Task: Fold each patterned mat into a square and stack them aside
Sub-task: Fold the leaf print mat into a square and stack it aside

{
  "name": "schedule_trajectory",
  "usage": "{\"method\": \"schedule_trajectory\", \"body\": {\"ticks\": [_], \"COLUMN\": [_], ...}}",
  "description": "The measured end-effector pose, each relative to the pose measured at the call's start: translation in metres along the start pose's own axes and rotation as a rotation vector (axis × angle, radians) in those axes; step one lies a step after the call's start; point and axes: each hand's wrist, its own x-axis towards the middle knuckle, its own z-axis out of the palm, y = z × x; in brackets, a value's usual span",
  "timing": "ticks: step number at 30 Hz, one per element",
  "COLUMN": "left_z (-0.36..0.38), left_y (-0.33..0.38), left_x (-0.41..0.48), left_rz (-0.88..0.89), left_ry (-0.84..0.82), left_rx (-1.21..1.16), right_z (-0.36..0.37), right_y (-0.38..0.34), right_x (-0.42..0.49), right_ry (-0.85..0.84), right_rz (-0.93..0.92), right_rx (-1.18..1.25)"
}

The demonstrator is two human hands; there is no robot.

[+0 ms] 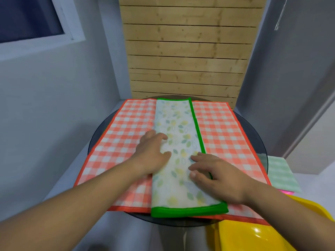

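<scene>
i see a round dark glass bench point(253, 131) set in a grey-walled corner, with a wooden slat panel point(186, 51) behind it and a window point(30, 17) up to the left. an orange checked mat point(126, 127) lies spread over the bench. down its middle lies the leaf-patterned mat point(177, 124), folded into a long green-edged strip. my left hand point(152, 153) rests loosely flat on the strip's left edge, and my right hand point(215, 174) is spread flat on its right side by the green border. neither hand grips anything. a pale green checked mat point(279, 173) lies off to the right.
</scene>
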Motion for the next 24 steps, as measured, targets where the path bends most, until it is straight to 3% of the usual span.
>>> {"method": "schedule_trajectory", "body": {"ticks": [4,11,16,24], "left_z": [-0.006,-0.005,0.0,-0.008], "left_y": [0.0,-0.022,-0.026,-0.012], "left_x": [-0.038,-0.062,-0.065,-0.095], "left_rz": [0.243,0.271,0.264,0.447], "left_ry": [-0.186,-0.466,-0.471,-0.333], "left_rx": [0.289,0.468,0.585,0.364], "right_z": [0.001,0.023,0.028,0.028], "right_y": [-0.008,-0.011,-0.007,-0.011], "right_x": [-0.008,-0.025,-0.031,-0.041], "right_ry": [0.071,0.082,0.093,0.207], "right_rz": [-0.087,-0.103,-0.065,-0.136], "right_rx": [-0.12,-0.151,-0.057,-0.012]}}
